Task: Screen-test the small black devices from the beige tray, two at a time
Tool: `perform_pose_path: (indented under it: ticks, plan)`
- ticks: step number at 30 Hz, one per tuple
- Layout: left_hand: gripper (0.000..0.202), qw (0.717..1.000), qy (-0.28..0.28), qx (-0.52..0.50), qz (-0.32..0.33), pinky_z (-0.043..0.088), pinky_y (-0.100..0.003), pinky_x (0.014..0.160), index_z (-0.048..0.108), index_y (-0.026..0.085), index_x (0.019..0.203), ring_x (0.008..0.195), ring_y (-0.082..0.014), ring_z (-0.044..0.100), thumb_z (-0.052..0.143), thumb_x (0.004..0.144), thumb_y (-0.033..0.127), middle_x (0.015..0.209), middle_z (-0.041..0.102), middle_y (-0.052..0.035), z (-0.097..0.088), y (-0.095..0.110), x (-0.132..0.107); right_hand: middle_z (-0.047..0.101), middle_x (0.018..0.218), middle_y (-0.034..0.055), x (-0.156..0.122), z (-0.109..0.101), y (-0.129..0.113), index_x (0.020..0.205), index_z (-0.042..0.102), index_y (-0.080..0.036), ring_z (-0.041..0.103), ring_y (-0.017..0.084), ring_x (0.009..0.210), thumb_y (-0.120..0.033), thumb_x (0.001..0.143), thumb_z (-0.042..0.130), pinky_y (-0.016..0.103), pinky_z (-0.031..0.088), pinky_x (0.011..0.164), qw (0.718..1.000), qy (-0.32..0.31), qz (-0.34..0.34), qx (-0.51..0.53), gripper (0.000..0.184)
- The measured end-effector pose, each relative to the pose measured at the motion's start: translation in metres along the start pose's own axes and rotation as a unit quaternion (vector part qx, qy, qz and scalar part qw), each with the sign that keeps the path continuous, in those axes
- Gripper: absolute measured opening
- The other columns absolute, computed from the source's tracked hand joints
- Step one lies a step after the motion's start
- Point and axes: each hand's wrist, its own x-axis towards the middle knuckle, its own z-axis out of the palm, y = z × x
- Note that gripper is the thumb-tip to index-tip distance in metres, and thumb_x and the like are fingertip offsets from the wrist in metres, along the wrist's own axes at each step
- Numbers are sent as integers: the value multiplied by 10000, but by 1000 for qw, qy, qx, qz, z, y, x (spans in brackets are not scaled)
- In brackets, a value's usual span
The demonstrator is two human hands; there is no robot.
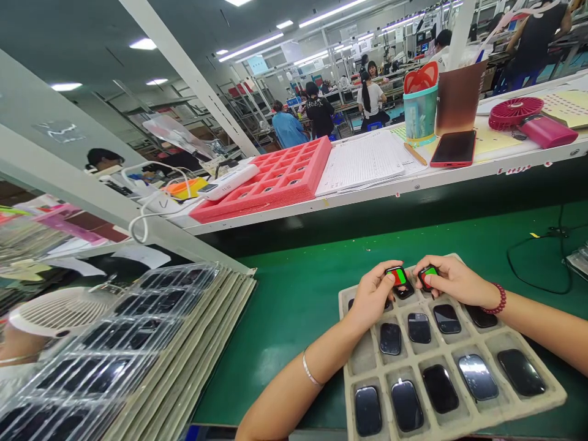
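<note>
My left hand (pixel 374 288) is closed on a smartwatch (pixel 399 277) whose lit screen shows red and green, the thumb lying on its face. A second smartwatch (pixel 428 277), also lit red and green, is gripped in my right hand (pixel 452 278), with the thumb over its screen edge. Both hands are above the far rows of a beige compartment tray (pixel 377 369). Several dark watch faces, such as this one (pixel 440 388), lie in its compartments. Just under the left watch, another dark watch (pixel 404 290) shows partly.
Stacked trays (pixel 202 343) with watches under clear plastic stand at the left on the green table (pixel 275 318). The shelf ahead holds a red foam tray (pixel 294 177), papers (pixel 362 159), a phone (pixel 454 149), a cup (pixel 419 116) and a small fan (pixel 517 113). A black cable (pixel 537 282) lies right.
</note>
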Motion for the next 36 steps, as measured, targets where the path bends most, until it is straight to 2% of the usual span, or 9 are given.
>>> perform_pose_path:
  ticks: [5,9,14,19,24,28,36]
  plan:
    - [380,1000,-12,0,1,402,-194,510,564,137,1167,537,-84,489,543,820,291,786,618,-42,1,1,1,602,872,41,1,0,-1,1050,523,-170,546,101,617,-221,837,522,239,501,584,1000,3,-10,3,219]
    - [386,1000,-20,-10,10,433,-197,542,549,148,1179,663,-123,573,546,800,222,880,637,-64,2,-2,1,587,918,43,1,1,1,1106,477,-186,536,105,644,-184,804,529,244,492,597,1000,7,-8,18,307]
    - [401,999,-25,-26,19,500,-246,684,542,154,1174,815,-165,616,544,773,160,911,646,-65,4,-5,1,570,916,37,0,2,2,1156,438,-198,504,105,646,-152,779,519,240,474,589,1000,8,-7,12,388]
    - [423,999,-25,-34,18,503,-289,786,534,150,1177,880,-184,622,549,754,136,956,644,-77,4,-10,2,573,941,44,0,2,0,1184,421,-205,493,107,631,-148,767,519,237,448,556,1000,4,-7,0,431]
    - [415,1000,-15,-5,25,506,-303,772,546,151,1163,886,-210,625,565,749,146,821,641,-61,3,-11,3,582,950,48,-1,2,0,1200,426,-211,526,115,640,-164,777,521,239,443,551,1000,0,-3,-8,436]
    - [386,1000,-4,7,30,500,-286,748,557,152,1129,863,-200,625,582,744,155,873,663,-70,3,-8,2,579,917,45,-1,2,1,1180,452,-197,561,130,679,-166,783,515,260,474,606,1000,-5,-2,-8,403]
    - [302,1000,-1,-7,27,491,-285,730,577,155,1060,847,-199,629,610,766,214,947,676,-92,3,-6,1,594,855,39,-1,3,-3,1086,517,-176,490,101,579,-172,794,520,228,417,515,1000,-16,-11,-10,292]
